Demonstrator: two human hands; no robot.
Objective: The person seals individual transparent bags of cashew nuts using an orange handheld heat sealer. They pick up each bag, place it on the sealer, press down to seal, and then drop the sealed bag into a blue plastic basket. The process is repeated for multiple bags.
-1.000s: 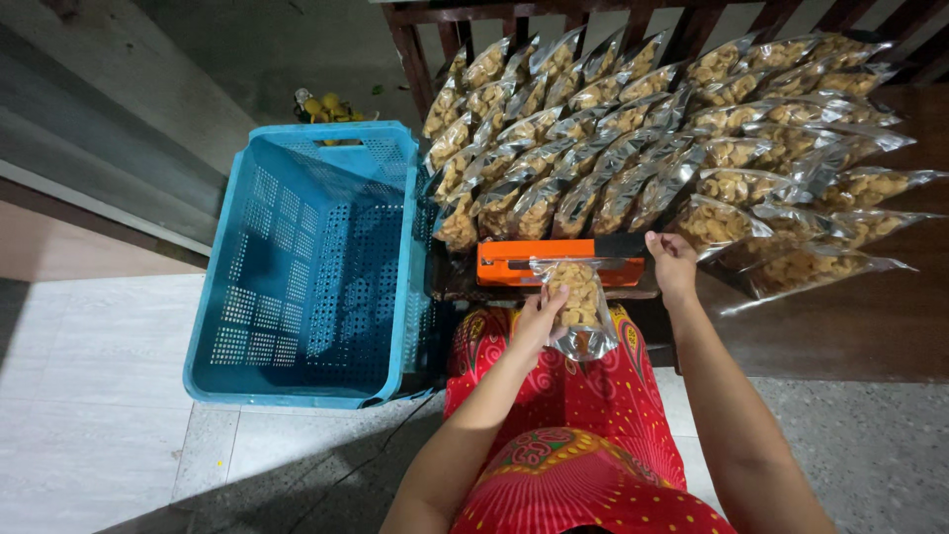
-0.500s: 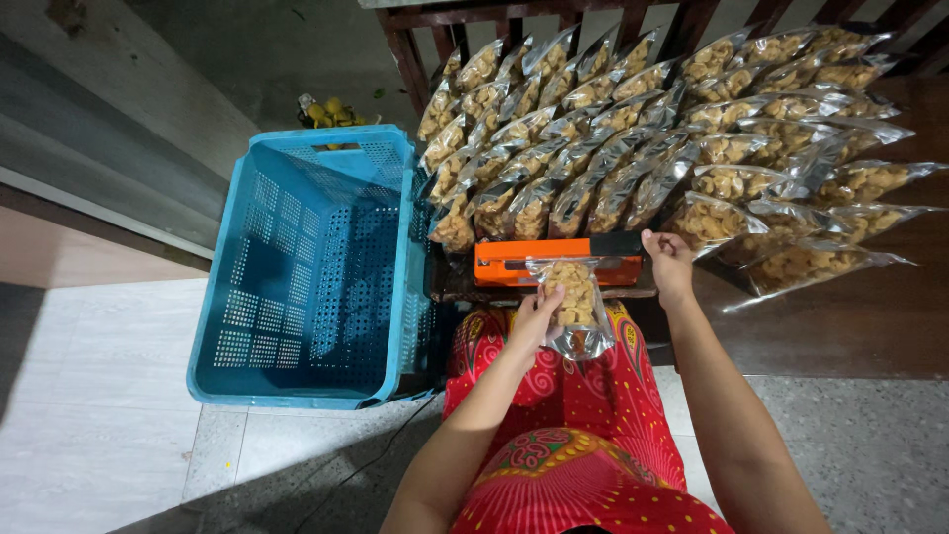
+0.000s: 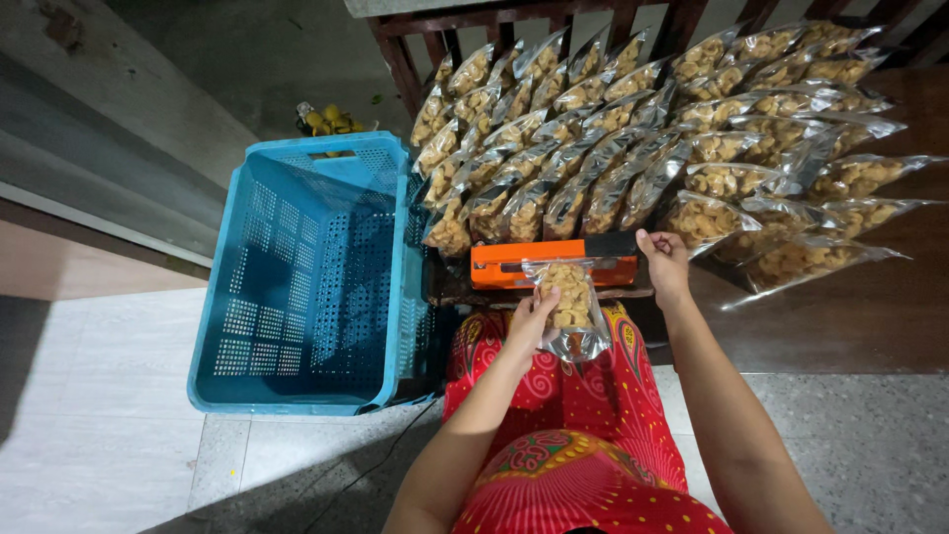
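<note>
Change: almost nothing has moved since a second ago; my hands, the pouch and the sealer sit where they did, and only the view has drifted a little.

Head view, left hand: my left hand (image 3: 531, 318) is closed around the lower left side of a clear pouch of snacks (image 3: 568, 302), fingers curled on its edge, holding it upright over my lap.

Head view, right hand: my right hand (image 3: 664, 265) rests on the right end of the orange sealer (image 3: 514, 265), fingers bent down over its dark top bar; I cannot tell how hard it presses.

Pouch: its open top lies in the sealer's slot, near the middle of the bar, and its filled lower part hangs toward me, between my two hands.

Sealer: it lies crosswise just in front of my knees, at the near edge of the dark wooden platform (image 3: 890, 316).

Filled pouches: many more snack pouches (image 3: 633, 148) lie in overlapping rows behind the sealer, spreading to the right across the platform.

Crate: a blue plastic crate (image 3: 237, 297) with perforated walls stands on the floor just left of the sealer, touching the platform's side as far as I can see.

Lap: my red patterned dress (image 3: 583, 435) fills the bottom of the view.
</note>
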